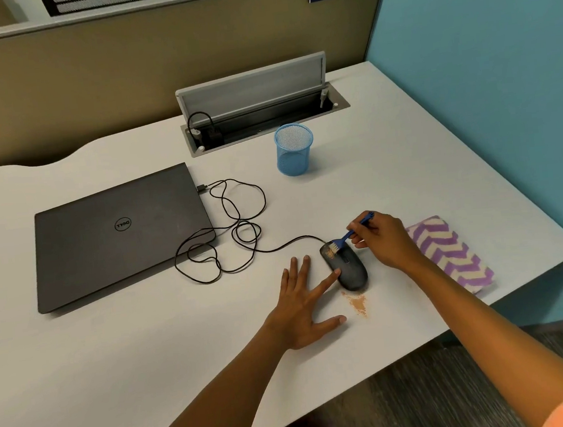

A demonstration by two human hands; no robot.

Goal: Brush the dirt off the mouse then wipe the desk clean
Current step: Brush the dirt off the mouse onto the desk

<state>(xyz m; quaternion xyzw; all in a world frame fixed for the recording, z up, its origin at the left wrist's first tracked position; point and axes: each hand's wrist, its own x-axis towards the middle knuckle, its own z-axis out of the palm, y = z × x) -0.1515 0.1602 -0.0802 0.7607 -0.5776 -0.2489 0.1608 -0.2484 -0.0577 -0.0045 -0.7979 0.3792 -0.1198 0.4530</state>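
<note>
A black wired mouse (351, 272) lies on the white desk (407, 173), with tan dirt on its far end. My right hand (384, 239) grips a small blue brush (350, 232) whose bristles touch that dirt. My left hand (304, 302) lies flat on the desk with fingers spread, its index fingertip pressed against the mouse's left side. A patch of tan dirt (357, 303) lies on the desk just in front of the mouse. A purple and cream zigzag cloth (452, 253) lies folded to the right, partly behind my right wrist.
A shut dark laptop (117, 236) lies at the left, with the mouse cable (237, 231) looped beside it. A blue mesh cup (294, 149) stands behind the mouse. An open cable hatch (259, 108) sits at the back. The desk's right edge runs near the cloth.
</note>
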